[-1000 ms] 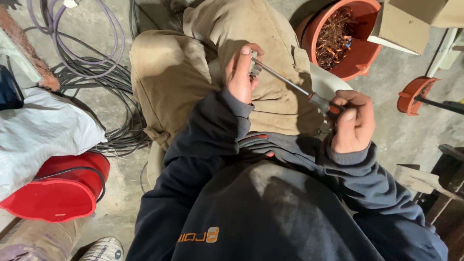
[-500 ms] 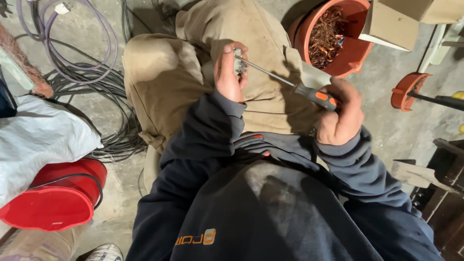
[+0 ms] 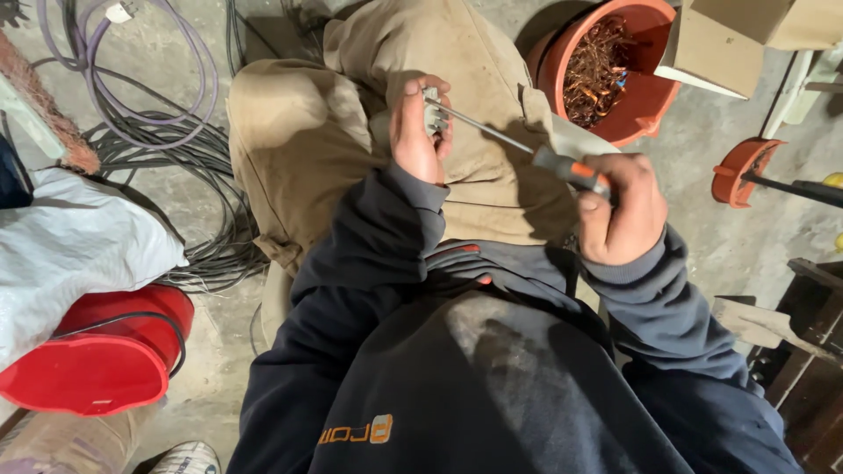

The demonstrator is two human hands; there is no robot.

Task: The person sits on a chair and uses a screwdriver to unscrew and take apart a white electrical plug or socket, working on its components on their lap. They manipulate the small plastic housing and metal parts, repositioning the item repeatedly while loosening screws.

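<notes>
Screwdriver point(image 3: 527, 154) first: our right hand point(image 3: 619, 211) has its grip wrapped round the orange-and-black handle, tip set into a small grey fitting point(image 3: 431, 112) pinched in our left hand point(image 3: 417, 132) above the lap. We judge a slipped tip could jab the palm; the hold is unsupported.

1. Screwdriver point(image 3: 527, 151): shiny metal shaft, smooth plastic handle, black and orange.
2. Trousers point(image 3: 351, 114): matt tan woven cloth.
3. Bucket point(image 3: 650, 88): smooth orange plastic.
4. Floor point(image 3: 176, 53): rough grey concrete.
5. Cables point(image 3: 158, 149): smooth rubbery sheath.
</notes>
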